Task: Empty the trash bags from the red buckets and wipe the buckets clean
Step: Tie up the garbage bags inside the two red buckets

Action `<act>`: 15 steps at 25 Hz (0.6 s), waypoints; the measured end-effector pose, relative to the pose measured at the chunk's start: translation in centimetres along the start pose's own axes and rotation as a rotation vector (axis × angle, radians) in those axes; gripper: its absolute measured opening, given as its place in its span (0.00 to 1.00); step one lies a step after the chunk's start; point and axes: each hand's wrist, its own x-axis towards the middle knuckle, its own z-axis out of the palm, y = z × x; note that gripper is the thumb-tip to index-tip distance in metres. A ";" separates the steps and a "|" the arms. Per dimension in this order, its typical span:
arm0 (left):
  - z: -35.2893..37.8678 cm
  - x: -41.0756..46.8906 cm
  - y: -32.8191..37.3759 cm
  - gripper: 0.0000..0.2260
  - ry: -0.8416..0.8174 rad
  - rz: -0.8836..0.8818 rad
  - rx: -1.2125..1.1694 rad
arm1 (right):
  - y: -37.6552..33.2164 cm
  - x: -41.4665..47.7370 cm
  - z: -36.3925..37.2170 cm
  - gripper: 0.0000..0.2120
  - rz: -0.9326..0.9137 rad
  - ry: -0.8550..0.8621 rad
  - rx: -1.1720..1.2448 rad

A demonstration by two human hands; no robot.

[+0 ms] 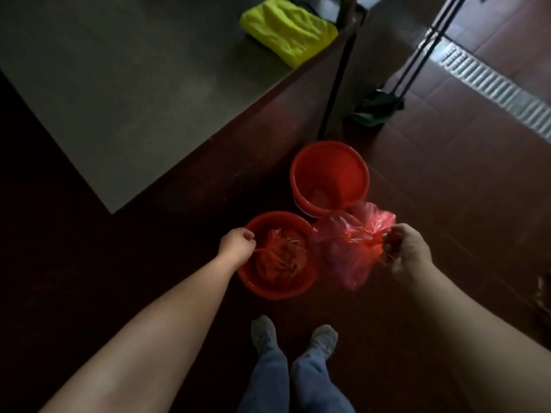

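Bench (119,99): a gray top with a dark red side, at the upper left; its near corner is close to the buckets.
Cloth (286,28): yellow, crumpled, on the far right corner of the bench.
Pole (337,84): thin and black, standing by the right side of the bench, just behind the far bucket.
Dark heap (375,108): on the floor to the right of the pole, with two thin black rods going up from it; I cannot tell what it is.
Grate (492,87): a long gray strip across the floor (447,189) at the upper right, well apart from the buckets.
Shoes (264,330): two gray ones on the floor, just in front of the near bucket.
Far bucket (313,174): red, upright on the floor by the bench side; its inside wall and bottom show.
Near bucket (268,290): red, upright, just beside the far bucket; the left bag sits inside it.
Left bag (283,260): red, tied, down in the near bucket.
Left hand (235,245): over the near bucket's left rim, fingers curled tight round the twisted top of the left bag.
Right bag (343,251): red and see-through, out of the buckets, hanging to the right of the near bucket, with its top in front of the far bucket's near rim.
Right hand (408,251): fingers curled, pinching the bunched top of the right bag.
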 end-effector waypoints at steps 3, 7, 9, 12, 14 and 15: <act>3.3 2.2 -2.4 0.13 -0.011 0.006 0.095 | 2.9 2.7 -1.7 0.08 0.016 0.053 0.008; 7.7 6.3 -5.5 0.15 0.006 0.072 0.234 | 6.6 7.2 -3.4 0.07 0.028 0.094 0.032; 9.6 8.3 -7.1 0.16 0.026 0.082 0.322 | 8.5 9.5 -4.3 0.07 0.041 0.116 0.034; 12.1 11.3 -9.3 0.18 0.053 0.115 0.431 | 11.8 13.2 -5.9 0.07 0.047 0.133 0.010; 14.2 13.8 -10.9 0.19 0.061 0.167 0.509 | 15.0 16.2 -6.8 0.06 0.078 0.111 -0.038; 15.2 15.0 -11.8 0.20 0.055 0.197 0.551 | 16.6 17.6 -7.2 0.06 0.095 0.112 -0.045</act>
